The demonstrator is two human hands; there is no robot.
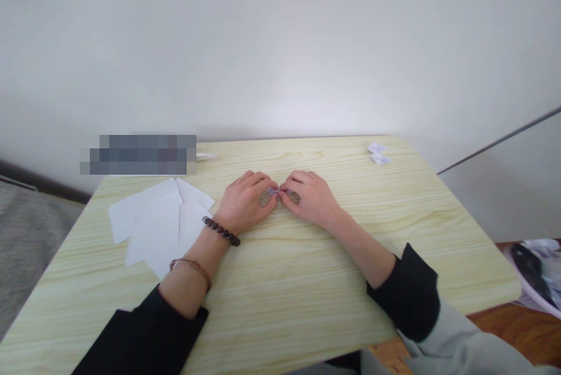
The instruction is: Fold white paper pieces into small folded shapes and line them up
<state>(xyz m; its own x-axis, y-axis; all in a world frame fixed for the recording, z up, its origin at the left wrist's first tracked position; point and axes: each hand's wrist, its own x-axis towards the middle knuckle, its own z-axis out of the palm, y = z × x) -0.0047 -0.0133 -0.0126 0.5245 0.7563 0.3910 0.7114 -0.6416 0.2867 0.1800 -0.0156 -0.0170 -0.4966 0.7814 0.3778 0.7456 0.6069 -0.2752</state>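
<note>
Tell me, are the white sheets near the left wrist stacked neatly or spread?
Spread: the white sheets overlap unevenly, with corners pointing different ways.

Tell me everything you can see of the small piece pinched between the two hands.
The small piece is pale, whitish with a faint violet tint, and looks like paper. Slivers show on both sides of the meeting fingertips; the rest is hidden, so its full shape and any folds cannot be told. The left hand and right hand pinch it between thumbs and fingers, over the wood-grain table. Whether it touches the tabletop is unclear.
</note>
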